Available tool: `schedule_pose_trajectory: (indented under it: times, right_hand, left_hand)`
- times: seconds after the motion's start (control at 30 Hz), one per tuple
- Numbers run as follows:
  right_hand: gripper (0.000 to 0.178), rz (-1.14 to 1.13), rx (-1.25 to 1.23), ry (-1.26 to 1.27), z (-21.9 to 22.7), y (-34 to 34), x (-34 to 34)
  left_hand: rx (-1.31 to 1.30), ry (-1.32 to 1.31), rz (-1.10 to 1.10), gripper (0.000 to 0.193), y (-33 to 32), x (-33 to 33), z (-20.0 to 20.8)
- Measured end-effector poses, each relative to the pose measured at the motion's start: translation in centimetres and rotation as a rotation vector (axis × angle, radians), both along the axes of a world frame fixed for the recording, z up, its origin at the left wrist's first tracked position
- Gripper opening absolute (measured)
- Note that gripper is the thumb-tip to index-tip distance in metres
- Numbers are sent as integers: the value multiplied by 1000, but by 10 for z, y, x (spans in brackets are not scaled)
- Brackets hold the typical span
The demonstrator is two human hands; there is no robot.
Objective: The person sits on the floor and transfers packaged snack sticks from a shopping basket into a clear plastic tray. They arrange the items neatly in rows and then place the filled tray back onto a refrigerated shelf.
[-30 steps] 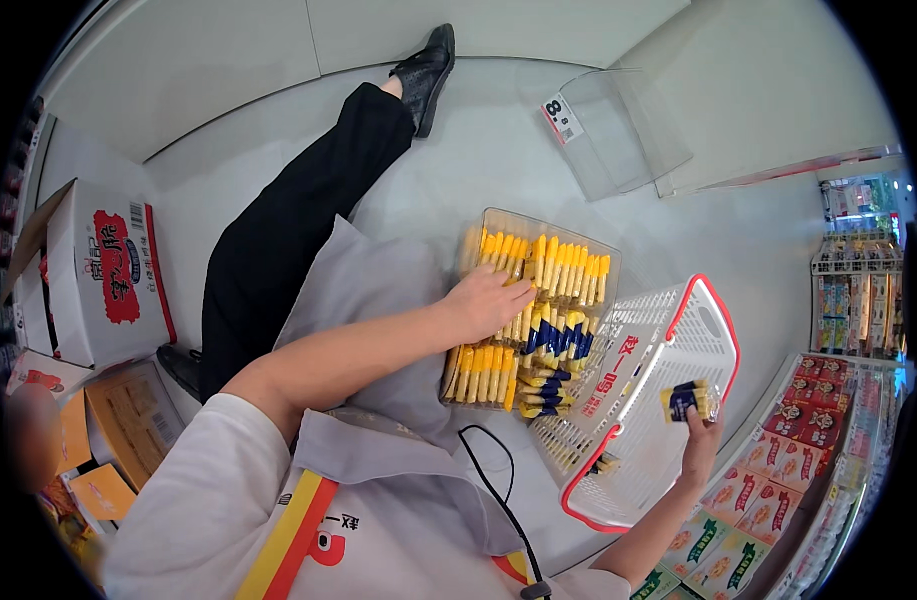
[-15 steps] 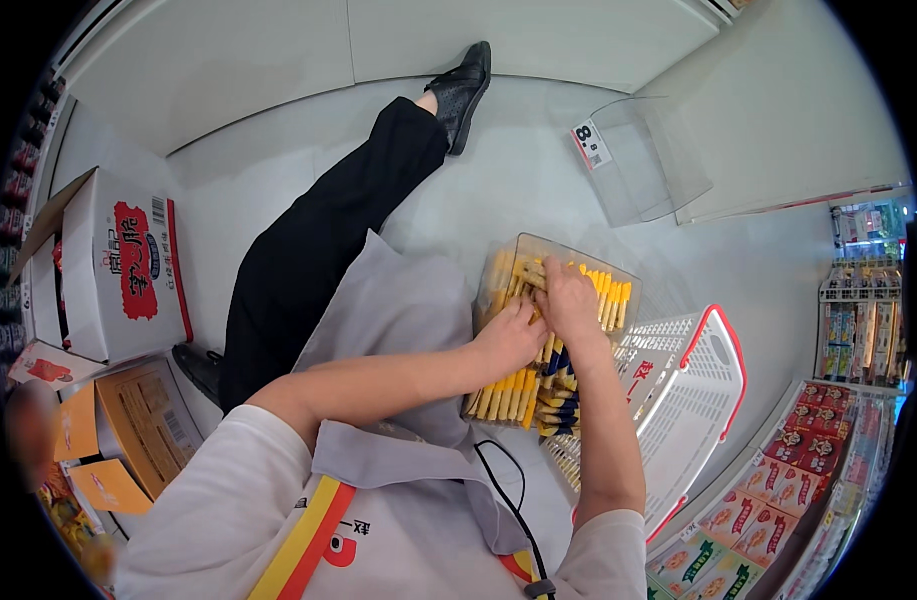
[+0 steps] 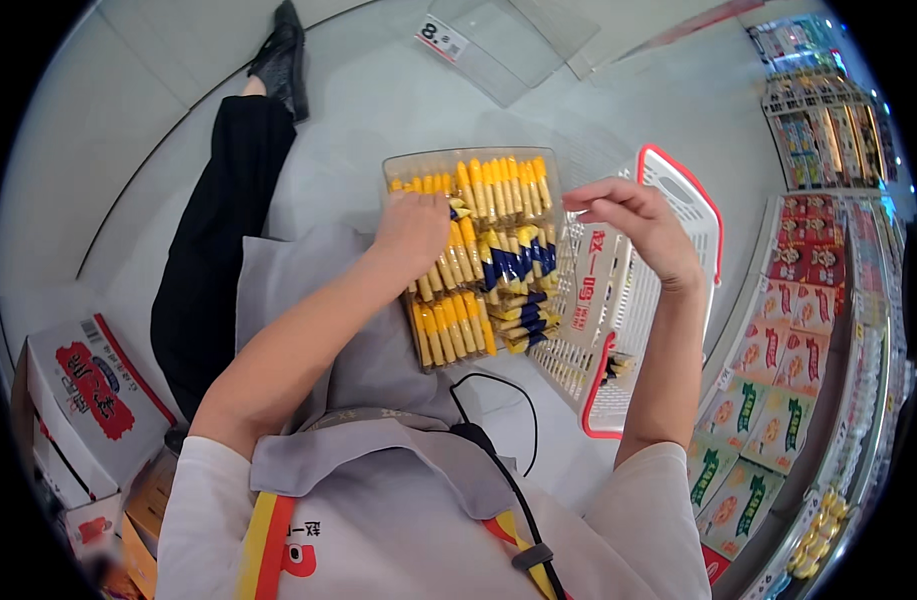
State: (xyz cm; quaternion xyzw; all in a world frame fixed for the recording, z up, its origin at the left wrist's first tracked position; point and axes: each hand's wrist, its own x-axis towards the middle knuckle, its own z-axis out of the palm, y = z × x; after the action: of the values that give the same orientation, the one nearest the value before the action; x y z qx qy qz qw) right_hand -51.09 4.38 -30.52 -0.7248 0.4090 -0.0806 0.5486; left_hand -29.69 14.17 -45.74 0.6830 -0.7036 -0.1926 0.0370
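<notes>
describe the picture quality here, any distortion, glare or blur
Head view: fisheye bows the base of the white panel at upper left and leaves the corners black; head view: bright light, soft shadows, small glints on the wrapped snacks; head view: the snacks are clear enough to tell apart, while a patch at lower left is too blurred to identify.

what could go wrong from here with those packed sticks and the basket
The wrapped sticks are packed closely, so the left hand over them might squash one or tear a wrapper. The right hand is close to the white basket, and a swing could bump it. The black cord loops near the clear bin in this view, so it might catch.
</notes>
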Motion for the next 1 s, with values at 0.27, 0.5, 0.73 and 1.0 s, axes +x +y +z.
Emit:
schedule_pose_trajectory:
  times: [0.27, 0.5, 0.73, 1.0]
  right_hand:
    - [48, -912, 175, 513, -169, 18, -251]
    - [62, -965, -82, 709, -342, 8, -305]
    - [36, -889, 392, 628, -242, -20, -241]
    - [36, -982, 45, 371, -262, -69, -307]
  left_hand:
    - [-305, -56, -63, 27, 12, -3, -17]
    - [-360, -111, -77, 30, 12, -3, -20]
    - [-347, -170, -29, 30, 18, -1, -21]
    - [-210, -98, -57, 31, 7, -6, -10]
